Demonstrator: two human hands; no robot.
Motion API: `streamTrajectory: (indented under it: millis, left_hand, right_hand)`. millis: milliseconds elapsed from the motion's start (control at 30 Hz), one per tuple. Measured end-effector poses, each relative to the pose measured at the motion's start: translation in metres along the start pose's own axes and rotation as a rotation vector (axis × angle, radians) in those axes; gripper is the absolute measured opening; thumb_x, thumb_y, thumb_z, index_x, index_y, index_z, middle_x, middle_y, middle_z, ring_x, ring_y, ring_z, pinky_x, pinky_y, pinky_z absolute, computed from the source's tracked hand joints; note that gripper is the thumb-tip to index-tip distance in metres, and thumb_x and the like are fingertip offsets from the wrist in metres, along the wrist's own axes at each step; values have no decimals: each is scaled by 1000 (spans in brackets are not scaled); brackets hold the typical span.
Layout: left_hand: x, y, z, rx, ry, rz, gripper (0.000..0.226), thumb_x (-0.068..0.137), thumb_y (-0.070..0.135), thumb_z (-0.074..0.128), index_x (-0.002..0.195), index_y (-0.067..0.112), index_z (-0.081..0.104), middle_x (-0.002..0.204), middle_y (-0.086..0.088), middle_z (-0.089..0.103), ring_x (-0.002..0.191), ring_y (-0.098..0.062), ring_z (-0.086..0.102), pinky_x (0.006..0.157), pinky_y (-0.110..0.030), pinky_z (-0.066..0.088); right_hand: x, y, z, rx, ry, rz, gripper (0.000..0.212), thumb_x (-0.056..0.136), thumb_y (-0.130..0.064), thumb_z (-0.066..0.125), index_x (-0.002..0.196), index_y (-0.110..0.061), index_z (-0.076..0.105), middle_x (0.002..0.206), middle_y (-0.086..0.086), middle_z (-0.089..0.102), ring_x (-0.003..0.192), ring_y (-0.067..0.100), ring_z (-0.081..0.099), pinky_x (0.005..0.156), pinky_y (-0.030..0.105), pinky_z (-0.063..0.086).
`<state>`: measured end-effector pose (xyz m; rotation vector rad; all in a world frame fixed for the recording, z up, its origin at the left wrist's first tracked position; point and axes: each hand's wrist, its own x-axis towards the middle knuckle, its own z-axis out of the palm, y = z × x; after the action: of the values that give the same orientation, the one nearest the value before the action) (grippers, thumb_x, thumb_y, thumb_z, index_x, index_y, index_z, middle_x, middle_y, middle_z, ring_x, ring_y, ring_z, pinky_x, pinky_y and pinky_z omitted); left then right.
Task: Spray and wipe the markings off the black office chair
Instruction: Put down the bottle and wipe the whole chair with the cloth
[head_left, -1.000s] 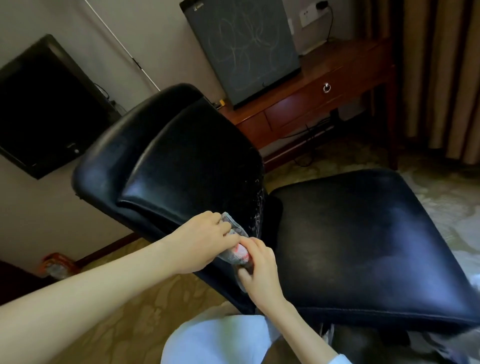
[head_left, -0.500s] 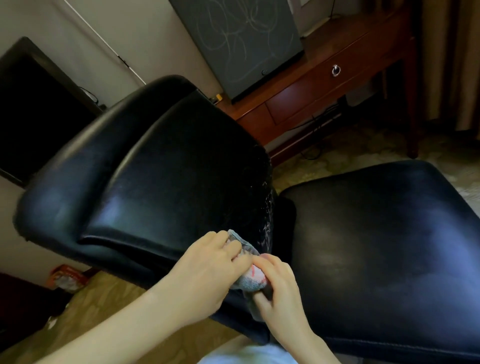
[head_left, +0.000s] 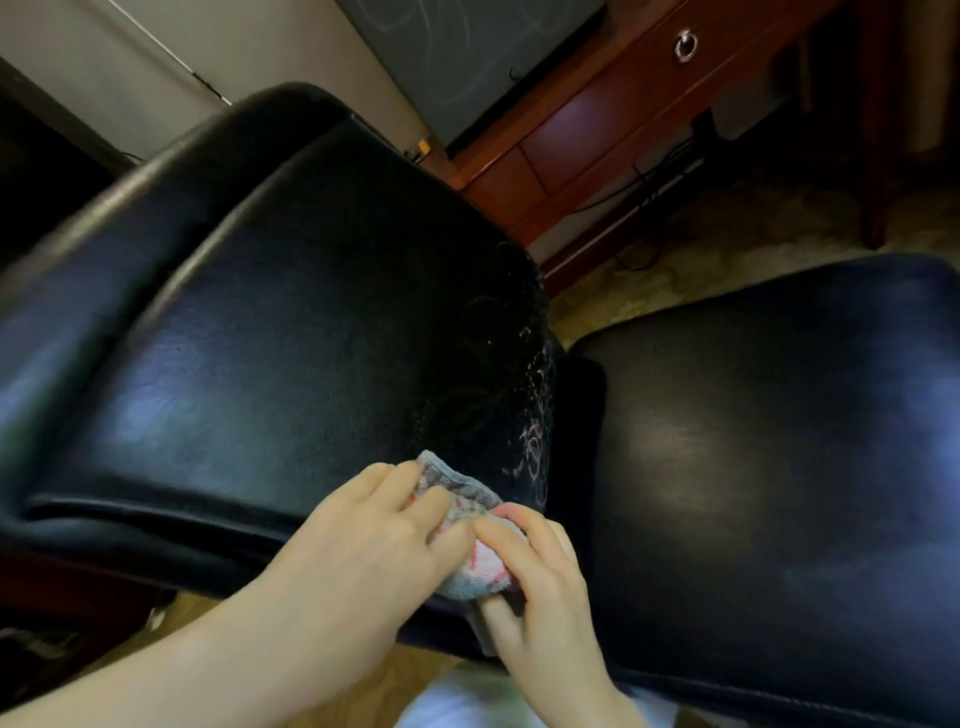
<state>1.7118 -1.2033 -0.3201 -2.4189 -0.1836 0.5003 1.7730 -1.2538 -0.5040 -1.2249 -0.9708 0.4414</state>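
Left hand (head_left: 363, 561) and right hand (head_left: 545, 587) both grip the bunched cloth (head_left: 470, 525), fingers (head_left: 426, 506) curled on it, at the backrest's lower edge. Risk: the small wad could slip off that edge, or smear the pale strokes sideways and miss some. The markings (head_left: 535, 447) lie just beyond the fingers, up and right on the chair (head_left: 285, 338), not yet covered.

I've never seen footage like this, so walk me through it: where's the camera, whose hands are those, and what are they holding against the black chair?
There is no machine here: one camera sits on a person's head, looking down at their own bare hands. The left hand and the right hand together hold a small cloth, pressed against the backrest of the black office chair. Pale scribbled markings show on the backrest just above the cloth. Behind stands a wooden desk.
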Motion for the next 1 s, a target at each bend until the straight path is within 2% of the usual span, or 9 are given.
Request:
streamTrajectory:
  millis: [167, 367, 433, 500, 567, 667, 833, 1000]
  left_hand:
    - [5, -4, -5, -18, -48, 19, 39, 49, 18, 77, 86, 19, 66, 74, 2, 57, 67, -24, 55, 59, -37, 51]
    - [31, -28, 4, -45, -135, 8, 42, 42, 25, 81, 81, 26, 65, 71, 7, 56, 61, -17, 51, 51, -30, 48]
    - [57, -40, 1, -6, -181, -2, 43, 48, 32, 84, 86, 27, 65, 79, 6, 60, 66, -17, 54, 56, -30, 47]
    - [95, -57, -1, 118, -228, -18, 42, 75, 39, 72, 112, 28, 57, 106, 4, 57, 94, -20, 55, 76, -32, 45]
    - [137, -82, 4, 183, -293, -93, 42, 89, 42, 57, 128, 30, 47, 123, 3, 50, 112, -21, 48, 86, -33, 41]
    - [193, -121, 15, 217, -252, -131, 43, 87, 44, 59, 126, 26, 51, 125, 0, 51, 117, -24, 47, 87, -36, 43]
    - [260, -171, 37, 187, -79, -185, 52, 87, 41, 63, 134, 25, 47, 129, -2, 48, 121, -27, 43, 91, -41, 41]
    - [277, -176, 48, 218, 10, -190, 45, 90, 31, 61, 132, 24, 47, 130, -3, 51, 117, -29, 45, 93, -39, 39]
  right_hand:
    - [2, 3, -3, -8, -44, -17, 53, 75, -24, 52, 122, -47, 45, 126, -15, 47, 119, 4, 41, 99, 12, 33]
    - [37, 26, 3, -38, -37, -40, 51, 78, -20, 55, 124, -42, 51, 125, -13, 49, 116, 5, 42, 96, 14, 35]
    - [65, 36, 8, -45, -3, -33, 50, 74, -15, 56, 121, -33, 59, 123, -7, 53, 112, 12, 47, 96, 21, 39]
    - [101, 47, 13, -66, 56, -28, 50, 69, -8, 58, 117, -21, 63, 119, 2, 57, 107, 21, 51, 93, 31, 44]
    - [144, 60, 17, -94, 126, -33, 53, 64, -5, 57, 116, -15, 64, 112, 8, 59, 100, 28, 55, 89, 37, 45]
    - [215, 80, 14, -160, 228, -31, 56, 63, -6, 55, 118, -13, 64, 109, 12, 61, 97, 35, 56, 86, 39, 43]
    - [315, 113, -11, -265, 360, -37, 62, 67, 3, 57, 126, -17, 61, 114, 13, 62, 103, 37, 56, 93, 39, 44]
    - [330, 115, -25, -235, 355, 20, 64, 72, 8, 57, 131, -17, 58, 128, 9, 60, 118, 30, 54, 101, 32, 39]
